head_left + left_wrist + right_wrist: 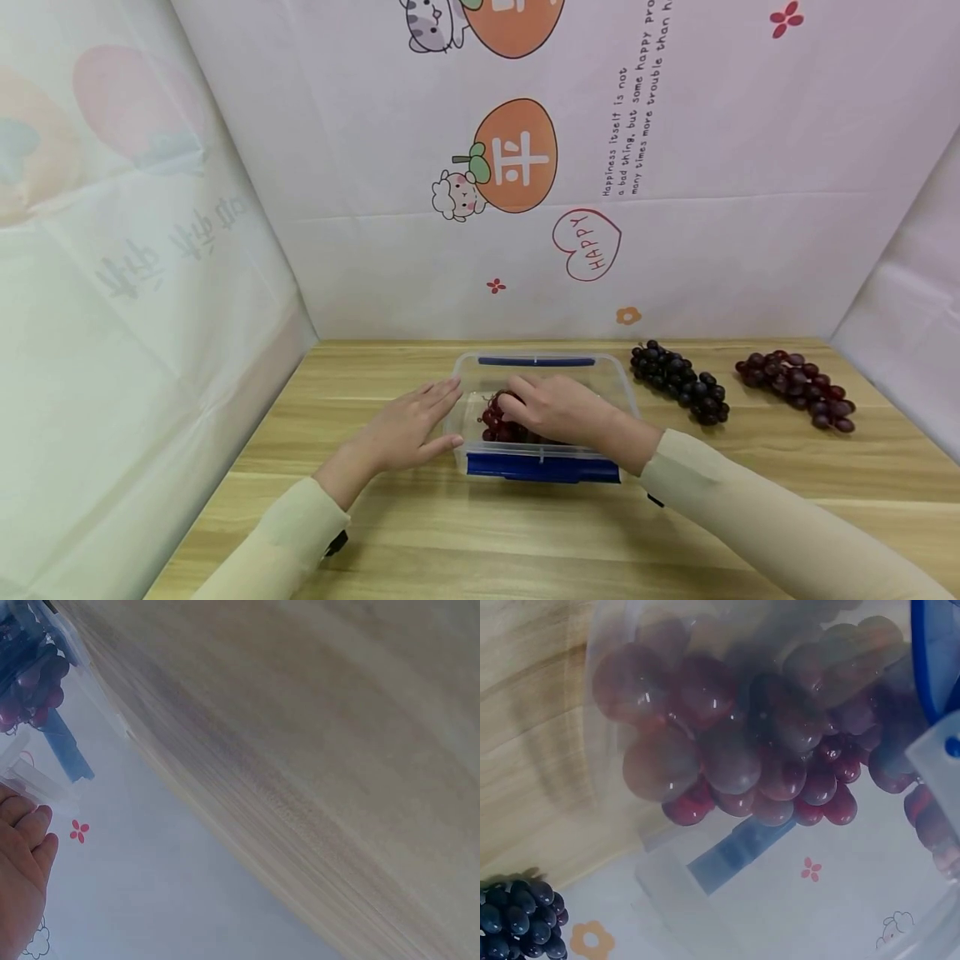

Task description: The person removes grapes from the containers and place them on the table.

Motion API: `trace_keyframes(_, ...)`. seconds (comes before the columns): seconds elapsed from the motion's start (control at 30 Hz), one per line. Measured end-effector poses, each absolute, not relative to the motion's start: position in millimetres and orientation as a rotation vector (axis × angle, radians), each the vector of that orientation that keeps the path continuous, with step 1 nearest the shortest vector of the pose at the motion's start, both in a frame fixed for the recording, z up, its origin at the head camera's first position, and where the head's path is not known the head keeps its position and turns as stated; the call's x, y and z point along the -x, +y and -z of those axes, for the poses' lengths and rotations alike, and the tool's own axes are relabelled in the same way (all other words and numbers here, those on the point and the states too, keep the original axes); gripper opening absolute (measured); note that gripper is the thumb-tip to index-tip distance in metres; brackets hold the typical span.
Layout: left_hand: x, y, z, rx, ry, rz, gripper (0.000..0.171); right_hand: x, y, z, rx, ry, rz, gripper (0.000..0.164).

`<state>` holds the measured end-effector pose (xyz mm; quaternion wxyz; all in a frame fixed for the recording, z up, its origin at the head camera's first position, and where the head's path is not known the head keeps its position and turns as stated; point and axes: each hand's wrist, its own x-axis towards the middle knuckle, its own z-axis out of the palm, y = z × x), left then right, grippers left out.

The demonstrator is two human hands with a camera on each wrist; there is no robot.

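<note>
A clear plastic food container [626, 379] with blue clips stands on the table, and a bunch of red grapes [497, 425] lies in it. Reaching inside from the right, my right hand [558, 408] has its fingers curled on the grapes' upper part, covering some of them. My left hand [412, 429] rests against the container's left side, fingers extended and thumb at the near left corner. Through the container wall, the right wrist view shows the red grapes [731, 757] close up. At the left wrist view's edge, the left hand's fingers [30, 825] touch the clear rim.
A bunch of black grapes [678, 383] lies right of the container on the wooden table [480, 542]. Farther right is another bunch of dark red grapes [798, 390]. A printed white sheet [375, 267] hangs behind the table, with more white sheeting at both sides.
</note>
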<state>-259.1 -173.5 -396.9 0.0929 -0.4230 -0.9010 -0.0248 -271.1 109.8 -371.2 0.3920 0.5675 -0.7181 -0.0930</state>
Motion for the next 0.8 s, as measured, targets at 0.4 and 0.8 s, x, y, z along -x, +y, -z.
trace_keyframes(0.4, 259.7, -172.8, 397.0, 1.247, -2.688, 0.08, 0.072, 269.9, 113.0, 371.7, -1.381, -1.81, 0.244, 0.038)
trace_keyframes(0.8, 259.1, -172.7, 396.3, 1.25, -2.687, 0.078, 0.072, 270.8, 119.5, 369.7, -1.394, -1.837, 0.187, 0.036)
